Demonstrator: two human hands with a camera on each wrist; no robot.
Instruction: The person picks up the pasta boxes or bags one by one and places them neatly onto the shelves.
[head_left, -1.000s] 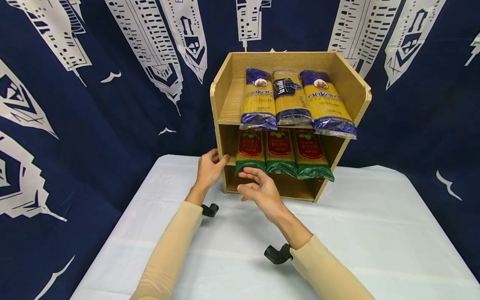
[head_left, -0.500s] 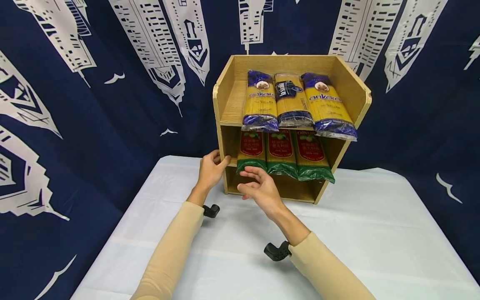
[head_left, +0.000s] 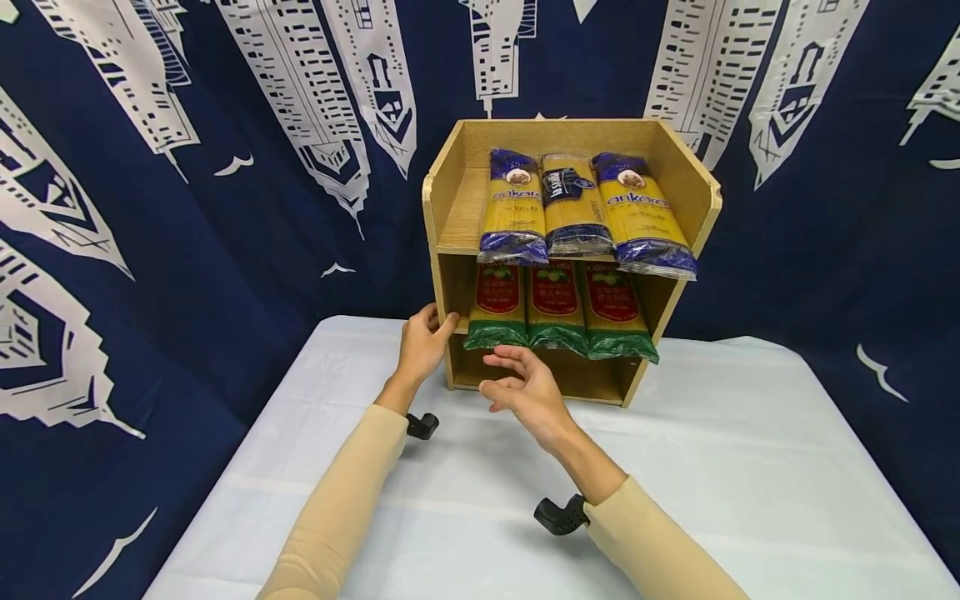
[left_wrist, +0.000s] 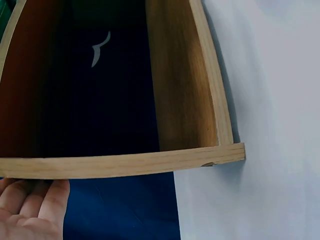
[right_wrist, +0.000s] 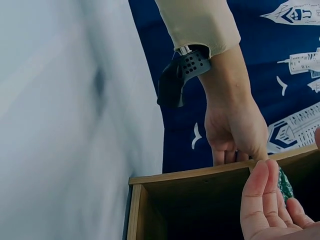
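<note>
My left hand (head_left: 423,340) holds the left side panel of a wooden shelf unit (head_left: 444,196), thumb at its front edge and fingers along the outside. The left wrist view shows those fingers (left_wrist: 55,200) under the panel. In front of the middle shelf my right hand (head_left: 528,392) hovers with relaxed, slightly bent fingers and holds nothing. Just above it on that shelf lie three green-ended spaghetti packs, the left one (head_left: 497,304) nearest. Part of a green wrapper (right_wrist: 285,185) shows behind the right fingers in the right wrist view.
On the top shelf rest three spaghetti packs in blue and yellow wrappers (head_left: 513,208), their ends jutting over the front edge. The unit stands on a white-covered table (head_left: 465,517) before a navy curtain (head_left: 285,250) printed with buildings. Each wrist carries a black camera (head_left: 561,515).
The head view has shifted slightly. My right hand sits a little lower in front of the green-ended packs. The left hand keeps its hold on the side panel.
</note>
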